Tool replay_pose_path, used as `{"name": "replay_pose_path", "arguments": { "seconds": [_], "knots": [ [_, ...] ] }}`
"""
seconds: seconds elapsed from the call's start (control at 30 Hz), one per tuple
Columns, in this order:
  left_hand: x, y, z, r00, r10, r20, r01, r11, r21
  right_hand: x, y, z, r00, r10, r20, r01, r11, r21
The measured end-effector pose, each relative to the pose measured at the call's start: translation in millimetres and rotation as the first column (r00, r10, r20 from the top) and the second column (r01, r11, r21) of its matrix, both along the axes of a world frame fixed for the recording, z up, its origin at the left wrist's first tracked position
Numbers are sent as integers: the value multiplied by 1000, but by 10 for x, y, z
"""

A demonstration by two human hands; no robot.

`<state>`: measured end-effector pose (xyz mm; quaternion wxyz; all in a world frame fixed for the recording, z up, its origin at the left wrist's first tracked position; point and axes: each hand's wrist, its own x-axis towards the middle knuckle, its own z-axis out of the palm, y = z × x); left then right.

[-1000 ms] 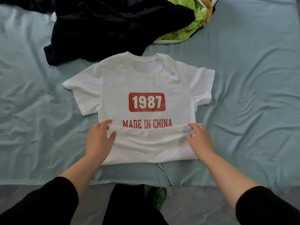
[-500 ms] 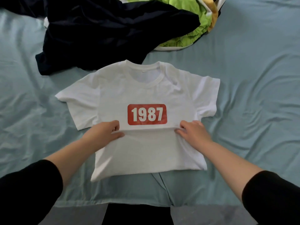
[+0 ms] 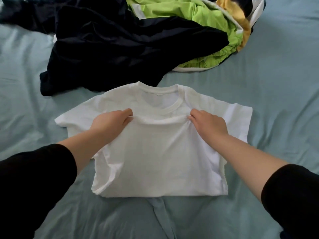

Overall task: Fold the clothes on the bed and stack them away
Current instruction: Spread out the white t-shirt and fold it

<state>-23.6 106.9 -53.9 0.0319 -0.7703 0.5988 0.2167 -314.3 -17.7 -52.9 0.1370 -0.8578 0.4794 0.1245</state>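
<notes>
Head view. We see a white T-shirt (image 3: 158,156) lying flat on the blue-green bed sheet (image 3: 276,118) near its front edge. The collar points away from us and the sleeves spread left and right. The left hand (image 3: 112,121) and right hand (image 3: 208,125) each pinch the hem with curled fingers, holding it doubled over just below the collar. Beyond lie a dark garment (image 3: 120,49) and a green garment (image 3: 198,12).

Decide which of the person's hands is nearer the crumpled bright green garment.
Right. The right hand grips the white T-shirt directly in line with the crumpled bright green garment; the left hand grips it farther left.
</notes>
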Motion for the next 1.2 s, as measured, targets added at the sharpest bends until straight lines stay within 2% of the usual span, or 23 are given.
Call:
{"name": "replay_pose_path", "arguments": {
  "seconds": [0.17,0.33,0.4,0.47,0.5,0.57,0.6,0.67,0.77,0.93,1.0,1.07,1.13,1.2],
  "knots": [
    [230,-571,146,985,-83,151,110,978,-177,206,-544,38,1000,3,27,1,990,-140],
    [220,-831,118,968,-93,235,113,991,-76,374,-706,-58,1000,12,-22,-17,973,-232],
    [72,-720,40,967,-8,254,43,990,-136,420,-538,-108,998,11,58,7,953,-302],
    [-250,-493,-51,979,26,201,15,980,-200,511,-220,-140,975,92,202,-36,964,-263],
    [-424,-351,-117,984,-27,177,60,980,-188,549,-53,-178,963,167,213,-122,970,-209],
    [-557,-60,-283,971,-143,190,162,983,-87,517,141,-316,952,284,113,-278,958,-66],
    [-477,41,-361,975,-137,176,143,989,-25,458,134,-398,957,284,58,-284,959,1],
    [-162,151,-466,989,-38,145,34,999,27,327,37,-530,973,230,2,-230,972,57],
    [119,200,-486,974,-32,224,23,999,39,280,-33,-597,972,232,-26,-229,971,67],
    [-116,292,-303,979,115,167,-128,989,70,427,32,-428,978,186,-94,-174,977,123],
    [-213,481,-211,976,197,91,-201,979,41,564,141,-280,992,126,-17,-125,991,57],
    [-287,740,-110,941,336,-41,-337,941,-37,795,285,-130,977,141,159,-141,990,-14],
    [-334,1001,-38,849,497,-181,-521,844,-128,1105,364,-15,945,202,256,-201,979,-33],
    [-341,1229,-12,733,619,-281,-669,731,-137,1482,398,61,925,209,316,-228,973,26]
  ]
}}
